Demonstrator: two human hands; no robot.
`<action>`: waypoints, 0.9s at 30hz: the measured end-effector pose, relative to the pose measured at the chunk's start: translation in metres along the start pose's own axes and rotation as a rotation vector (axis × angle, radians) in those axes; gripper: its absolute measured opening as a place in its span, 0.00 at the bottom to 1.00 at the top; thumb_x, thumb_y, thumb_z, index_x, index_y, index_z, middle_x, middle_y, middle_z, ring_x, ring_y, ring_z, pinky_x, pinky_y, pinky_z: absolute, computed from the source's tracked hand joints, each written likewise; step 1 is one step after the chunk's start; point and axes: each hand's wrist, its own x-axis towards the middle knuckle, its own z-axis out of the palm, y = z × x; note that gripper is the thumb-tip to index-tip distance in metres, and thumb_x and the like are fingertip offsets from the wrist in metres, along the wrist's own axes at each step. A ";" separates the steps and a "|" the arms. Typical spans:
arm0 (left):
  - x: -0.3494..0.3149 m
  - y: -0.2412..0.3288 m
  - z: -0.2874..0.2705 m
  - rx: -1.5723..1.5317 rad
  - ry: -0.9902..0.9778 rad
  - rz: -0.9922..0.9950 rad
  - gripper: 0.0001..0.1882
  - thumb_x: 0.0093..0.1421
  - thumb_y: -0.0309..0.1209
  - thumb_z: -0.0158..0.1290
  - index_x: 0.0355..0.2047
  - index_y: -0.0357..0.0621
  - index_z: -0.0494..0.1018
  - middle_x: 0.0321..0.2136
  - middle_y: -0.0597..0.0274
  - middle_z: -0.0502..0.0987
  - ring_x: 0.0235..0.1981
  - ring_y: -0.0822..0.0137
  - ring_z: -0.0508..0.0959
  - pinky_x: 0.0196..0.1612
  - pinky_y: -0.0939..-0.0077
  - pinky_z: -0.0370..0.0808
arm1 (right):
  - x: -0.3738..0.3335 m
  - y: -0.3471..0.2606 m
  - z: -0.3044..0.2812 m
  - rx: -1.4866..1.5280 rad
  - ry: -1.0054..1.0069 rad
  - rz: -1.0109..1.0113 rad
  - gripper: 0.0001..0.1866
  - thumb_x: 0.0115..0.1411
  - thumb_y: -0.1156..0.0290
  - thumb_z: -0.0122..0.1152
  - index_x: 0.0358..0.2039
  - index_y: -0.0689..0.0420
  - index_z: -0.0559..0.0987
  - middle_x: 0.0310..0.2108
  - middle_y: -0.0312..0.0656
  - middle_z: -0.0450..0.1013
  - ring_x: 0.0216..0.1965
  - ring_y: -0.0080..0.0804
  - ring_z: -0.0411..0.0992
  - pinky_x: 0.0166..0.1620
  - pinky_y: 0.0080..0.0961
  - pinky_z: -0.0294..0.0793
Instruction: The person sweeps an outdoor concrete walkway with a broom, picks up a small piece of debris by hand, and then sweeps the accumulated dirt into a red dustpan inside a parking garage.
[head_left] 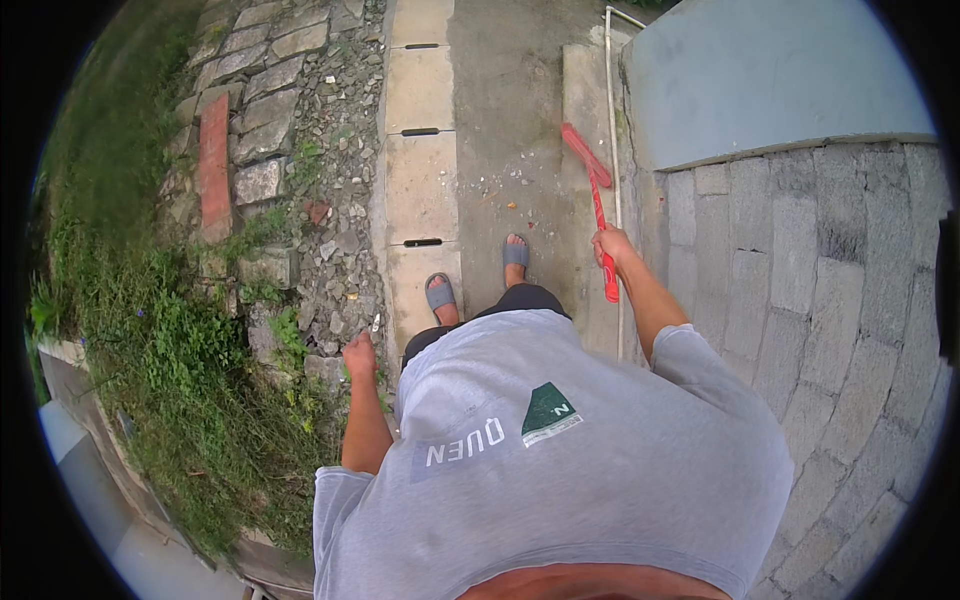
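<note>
My right hand point(613, 246) is wrapped round the handle of a red long-handled tool point(587, 155). Its shaft has light spiral stripes, and its elongated flat head points away from me, low over the concrete; whether it touches the ground I cannot tell. My left hand point(360, 354) hangs out to the left with the fingers closed, over the edge of the rubble and plants. A small whitish object point(376, 322) shows right at its fingertips; whether it is held or lies behind them is unclear.
Drain covers point(420, 90) with dark slots run ahead beside a concrete path point(505, 100) scattered with bits of debris point(510, 185). Loose rubble point(340, 150), stone blocks and a red slab point(215, 165) lie left, then plants point(190, 350). A white pipe point(612, 110) and block wall point(800, 250) border the right.
</note>
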 end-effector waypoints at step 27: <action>-0.007 -0.059 -0.043 0.159 0.045 -0.086 0.23 0.55 0.44 0.49 0.25 0.29 0.73 0.17 0.51 0.72 0.14 0.58 0.72 0.16 0.66 0.73 | -0.039 -0.031 0.103 0.164 -0.616 0.083 0.32 0.53 0.80 0.50 0.59 0.50 0.56 0.14 0.33 0.63 0.10 0.21 0.59 0.11 0.21 0.56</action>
